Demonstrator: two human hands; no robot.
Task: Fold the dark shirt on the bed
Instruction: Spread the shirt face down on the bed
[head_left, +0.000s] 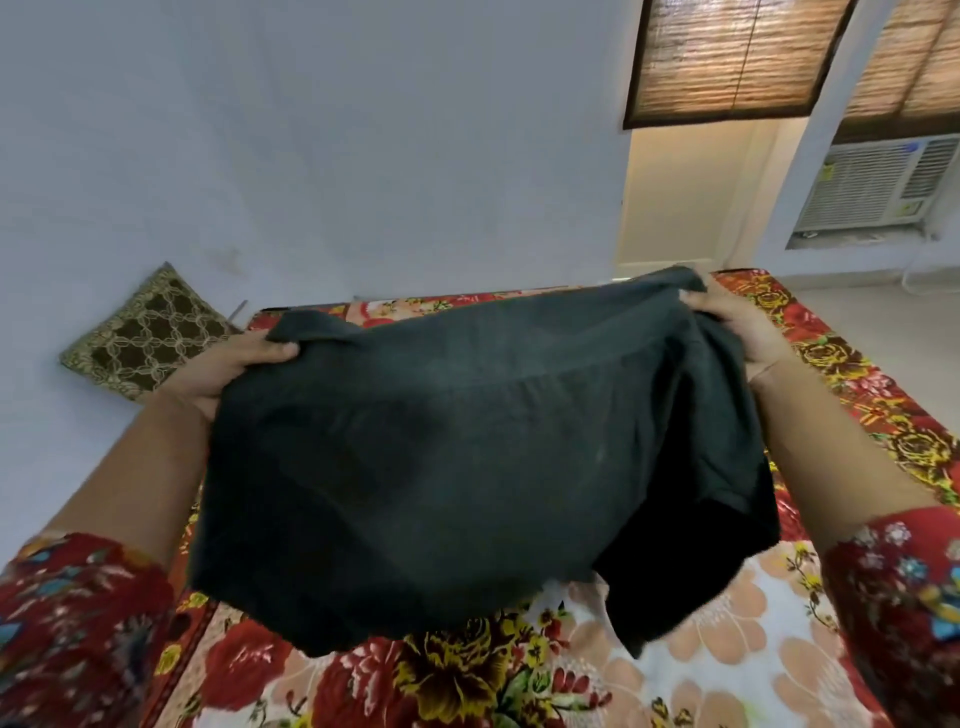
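The dark shirt (467, 457) hangs spread out in the air above the bed (571, 670), which has a red, yellow and cream floral cover. My left hand (228, 369) grips the shirt's upper left edge, thumb over the cloth. At the upper right edge my right hand (737, 327) pinches a bunch of the fabric. The shirt's lower part droops toward me, and a darker flap hangs lower on the right side. Most of the bed's middle is hidden behind the cloth.
A brown patterned cushion (140, 332) leans against the blue wall at the bed's far left. A window air conditioner (872, 182) sits at the far right under bamboo blinds (727, 57). An open doorway (680, 197) lies beyond the bed.
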